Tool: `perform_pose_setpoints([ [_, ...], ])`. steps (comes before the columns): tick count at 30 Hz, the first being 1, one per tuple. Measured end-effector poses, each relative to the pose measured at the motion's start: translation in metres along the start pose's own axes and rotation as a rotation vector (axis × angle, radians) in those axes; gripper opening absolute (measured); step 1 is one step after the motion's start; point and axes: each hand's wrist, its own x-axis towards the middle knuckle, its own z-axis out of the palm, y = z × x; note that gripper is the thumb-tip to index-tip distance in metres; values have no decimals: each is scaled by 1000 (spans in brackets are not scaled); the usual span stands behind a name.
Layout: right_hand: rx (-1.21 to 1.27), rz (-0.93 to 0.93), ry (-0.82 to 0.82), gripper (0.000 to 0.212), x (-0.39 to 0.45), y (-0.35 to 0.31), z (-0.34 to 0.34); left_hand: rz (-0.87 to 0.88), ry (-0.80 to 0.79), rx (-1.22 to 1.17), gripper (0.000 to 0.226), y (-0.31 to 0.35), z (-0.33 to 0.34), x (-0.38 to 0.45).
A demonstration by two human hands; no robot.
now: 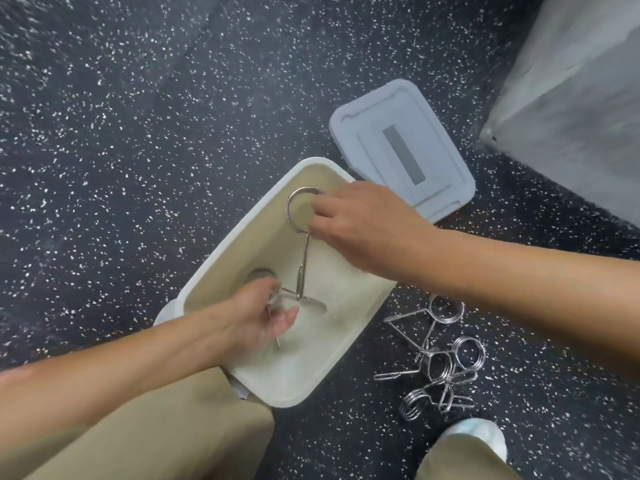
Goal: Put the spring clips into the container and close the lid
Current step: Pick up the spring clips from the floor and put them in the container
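A white rectangular container (pixel 214 271) stands open on the dark speckled floor. My right hand (pixel 360 226) is over its far end, fingers pinched on the ring of a metal spring clip (pixel 300 216) whose handle hangs down into the box. My left hand (pixel 258 313) is inside the near end, curled around a second spring clip (pixel 294 295), partly hidden by the fingers. The grey lid (pixel 401 147) lies flat on the floor just beyond the container. Several more spring clips (pixel 440 362) lie in a loose pile to the right of the box.
A grey block or wall base (pixel 571 98) rises at the upper right. My khaki trouser legs (pixel 166 438) and a white shoe (pixel 478 434) are at the bottom, close to the container and the clip pile.
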Motion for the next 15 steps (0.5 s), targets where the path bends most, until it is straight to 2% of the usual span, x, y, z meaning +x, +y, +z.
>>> perform_pose_setpoints([
  [7, -188, -196, -322, 22, 38, 1, 35, 55, -11, -116, 17, -6, 9, -28],
  [10, -161, -201, -409, 29, 39, -6, 54, 44, -19, -125, 31, -6, 8, -34],
  [13, -192, -202, -469, 23, 36, -9, 67, 21, -2, -112, 49, -5, 3, -40],
  [15, -226, -202, -529, 22, 34, -8, 72, 16, -24, -91, 51, -6, -2, -47],
])
